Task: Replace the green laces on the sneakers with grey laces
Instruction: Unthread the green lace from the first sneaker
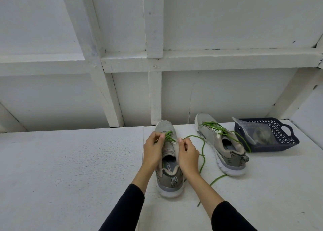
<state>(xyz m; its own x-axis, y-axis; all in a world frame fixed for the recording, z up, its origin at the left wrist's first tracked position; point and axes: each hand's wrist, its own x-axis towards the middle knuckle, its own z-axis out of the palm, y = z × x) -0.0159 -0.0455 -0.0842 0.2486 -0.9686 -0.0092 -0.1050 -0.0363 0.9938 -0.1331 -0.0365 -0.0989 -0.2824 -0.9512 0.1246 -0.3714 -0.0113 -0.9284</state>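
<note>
Sneakers, two grey ones, stand on the white worktop (70,160), and I go over them from left to right. I see the near sneaker (168,160) in the middle with its toe pointing away from me. My left hand (153,148) is on its left side, fingers curled, and it pinches the green lace (170,137) at the lowest eyelets. My right hand (187,153) is on the right side of the same shoe, and its fingers pinch the lace next to the tongue. Only the rows near the toe are laced; the upper part is open. A loose end of this lace (203,153) runs from the shoe to the right, curls on the worktop and comes back toward me. Further right lies the second sneaker (222,143), turned at an angle, with its green lace (216,128) threaded through all rows. Just beside it, at the far right, is a dark basket (286,139) holding a clear plastic bag (257,132); what is inside the bag I cannot tell.
</note>
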